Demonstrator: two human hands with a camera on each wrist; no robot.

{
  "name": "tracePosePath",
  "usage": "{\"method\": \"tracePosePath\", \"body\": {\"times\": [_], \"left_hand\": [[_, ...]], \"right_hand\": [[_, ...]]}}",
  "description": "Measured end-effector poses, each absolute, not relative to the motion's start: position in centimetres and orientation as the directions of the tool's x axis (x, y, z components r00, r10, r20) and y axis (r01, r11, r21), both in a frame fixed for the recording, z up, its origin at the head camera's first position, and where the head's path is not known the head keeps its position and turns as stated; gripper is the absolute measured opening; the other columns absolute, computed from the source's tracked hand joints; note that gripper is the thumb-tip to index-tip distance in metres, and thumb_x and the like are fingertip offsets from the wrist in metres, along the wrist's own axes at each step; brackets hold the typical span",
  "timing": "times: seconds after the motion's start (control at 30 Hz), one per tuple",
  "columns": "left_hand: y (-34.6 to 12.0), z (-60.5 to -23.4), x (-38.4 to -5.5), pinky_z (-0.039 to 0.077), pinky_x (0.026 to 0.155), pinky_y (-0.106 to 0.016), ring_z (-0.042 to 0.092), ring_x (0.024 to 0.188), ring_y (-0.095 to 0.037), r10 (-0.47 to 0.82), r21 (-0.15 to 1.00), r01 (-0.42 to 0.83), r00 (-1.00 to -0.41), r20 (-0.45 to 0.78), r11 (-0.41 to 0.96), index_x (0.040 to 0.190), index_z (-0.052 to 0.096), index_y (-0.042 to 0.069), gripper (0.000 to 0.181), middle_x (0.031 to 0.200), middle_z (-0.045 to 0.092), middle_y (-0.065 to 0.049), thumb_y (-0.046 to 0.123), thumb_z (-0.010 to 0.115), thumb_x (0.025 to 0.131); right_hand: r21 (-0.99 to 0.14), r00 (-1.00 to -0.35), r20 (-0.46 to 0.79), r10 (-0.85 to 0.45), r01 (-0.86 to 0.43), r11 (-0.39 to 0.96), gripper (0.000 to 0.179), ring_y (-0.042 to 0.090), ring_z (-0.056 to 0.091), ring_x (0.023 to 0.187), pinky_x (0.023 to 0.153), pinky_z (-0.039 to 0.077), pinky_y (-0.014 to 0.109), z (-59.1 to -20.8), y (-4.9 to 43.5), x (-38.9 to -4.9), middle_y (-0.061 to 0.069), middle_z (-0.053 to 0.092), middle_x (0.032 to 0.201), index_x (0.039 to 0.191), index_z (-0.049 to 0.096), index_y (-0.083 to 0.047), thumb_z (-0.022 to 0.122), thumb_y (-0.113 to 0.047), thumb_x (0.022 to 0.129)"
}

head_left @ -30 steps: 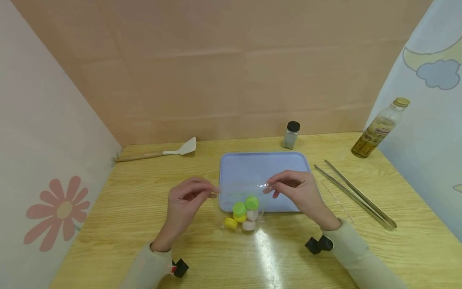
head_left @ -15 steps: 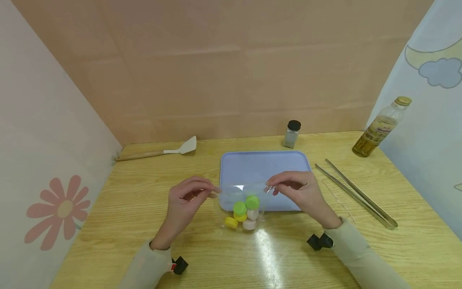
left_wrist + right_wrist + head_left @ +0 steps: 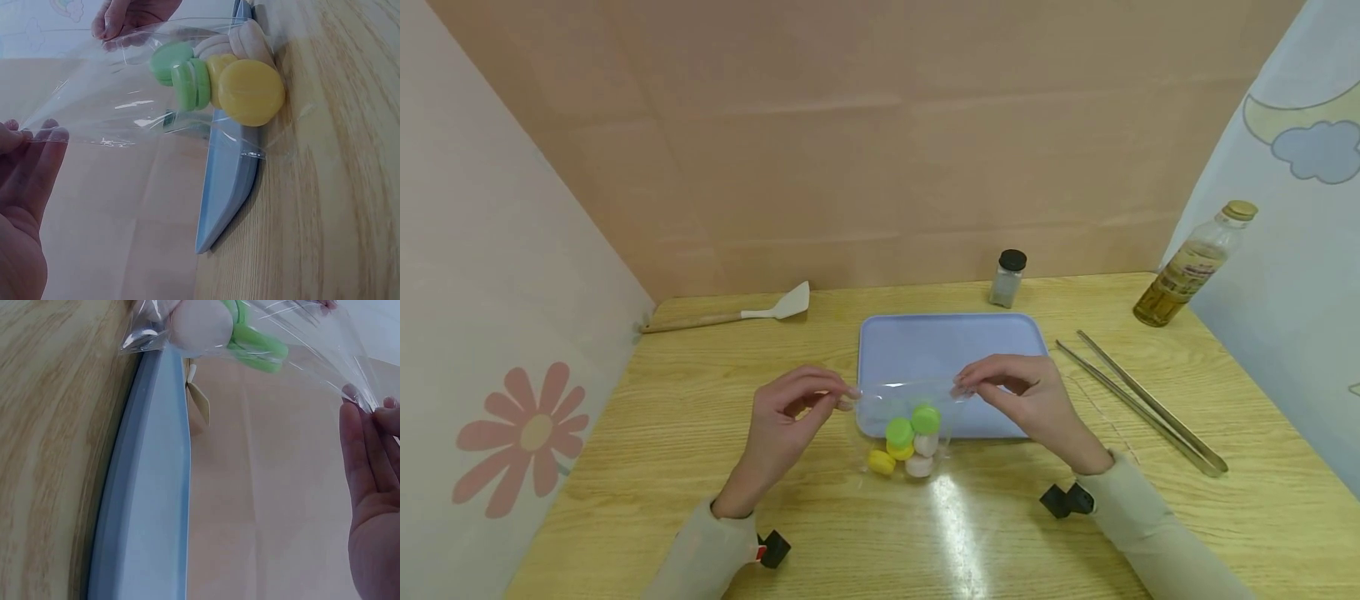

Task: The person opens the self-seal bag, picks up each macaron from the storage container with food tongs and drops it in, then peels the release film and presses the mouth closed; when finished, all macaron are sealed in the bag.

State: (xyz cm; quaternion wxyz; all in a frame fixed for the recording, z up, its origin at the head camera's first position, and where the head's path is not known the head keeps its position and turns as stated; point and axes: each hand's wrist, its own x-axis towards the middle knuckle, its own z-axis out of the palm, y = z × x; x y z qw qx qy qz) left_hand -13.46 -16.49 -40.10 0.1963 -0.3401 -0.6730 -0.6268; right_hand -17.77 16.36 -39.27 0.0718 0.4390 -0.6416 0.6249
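Between both hands hangs a clear plastic bag (image 3: pixel 891 404) with several macarons in its lower part. Its macarons are two green (image 3: pixel 926 419), two yellow (image 3: pixel 881 462) and two pale (image 3: pixel 919 466). My left hand (image 3: pixel 786 421) pinches one upper corner of the bag between thumb and fingers. The opposite upper corner is pinched by my right hand (image 3: pixel 1026 404). In the left wrist view the film stretches from the left fingers down to a yellow macaron (image 3: pixel 252 94). The right wrist view has the right hand (image 3: pixel 378 494) gripping gathered film. The bag overlaps the tray's near edge from the head camera.
A lavender-blue tray (image 3: pixel 947 337) lies behind the bag on the wooden table (image 3: pixel 715 367). Metal tongs (image 3: pixel 1138 404) lie to its right. Farther back are a black-capped jar (image 3: pixel 1007 279), an oil bottle (image 3: pixel 1183 267) and a white-headed spatula (image 3: pixel 730 317).
Both hands stay almost in place on the bag's corners. Reflections on the film have shifted, and the crumpled bright bit at the right fingers has smoothed out.
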Motion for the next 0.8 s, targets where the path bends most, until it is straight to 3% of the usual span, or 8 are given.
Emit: {"method": "tracePosePath", "body": {"times": [0.5, 0.7, 0.8], "left_hand": [[-16.54, -40.17, -13.47, 0.061, 0.071, -0.032, 0.07, 0.079, -0.027, 0.218, 0.711, 0.704, -0.693, 0.687, -0.002, 0.103, 0.074, -0.001, 0.029, 0.101, 0.07, -0.015, -0.022, 0.061, 0.088], [-16.49, -40.03, -13.33, 0.062, 0.073, -0.035, 0.07, 0.08, -0.03, 0.234, 0.711, 0.702, -0.685, 0.69, -0.04, 0.107, 0.073, -0.003, 0.029, 0.102, 0.069, -0.017, -0.022, 0.057, 0.091], [-16.34, -39.85, -13.18, 0.061, 0.074, -0.031, 0.069, 0.082, -0.028, 0.217, 0.716, 0.698, -0.696, 0.685, -0.022, 0.105, 0.073, -0.002, 0.028, 0.102, 0.07, -0.017, -0.021, 0.061, 0.089]], "right_hand": [[-0.73, -0.606, 0.647, -0.463, -0.667, -0.147, 0.044, 0.023, 0.071, 0.094, 0.083, 0.059, 0.03, -39.44, 16.57, -17.84, 0.021, 0.072, 0.103, 0.105, 0.074, 0.006, 0.055, 0.036, 0.079], [-0.71, -0.583, 0.657, -0.479, -0.692, -0.132, 0.04, 0.025, 0.071, 0.094, 0.083, 0.059, 0.03, -39.1, 16.62, -17.78, 0.023, 0.072, 0.103, 0.105, 0.073, 0.008, 0.058, 0.035, 0.079], [-0.695, -0.572, 0.661, -0.486, -0.71, -0.109, 0.038, 0.025, 0.071, 0.094, 0.084, 0.059, 0.03, -39.05, 16.72, -17.78, 0.022, 0.072, 0.104, 0.105, 0.073, 0.008, 0.06, 0.033, 0.079]]}}
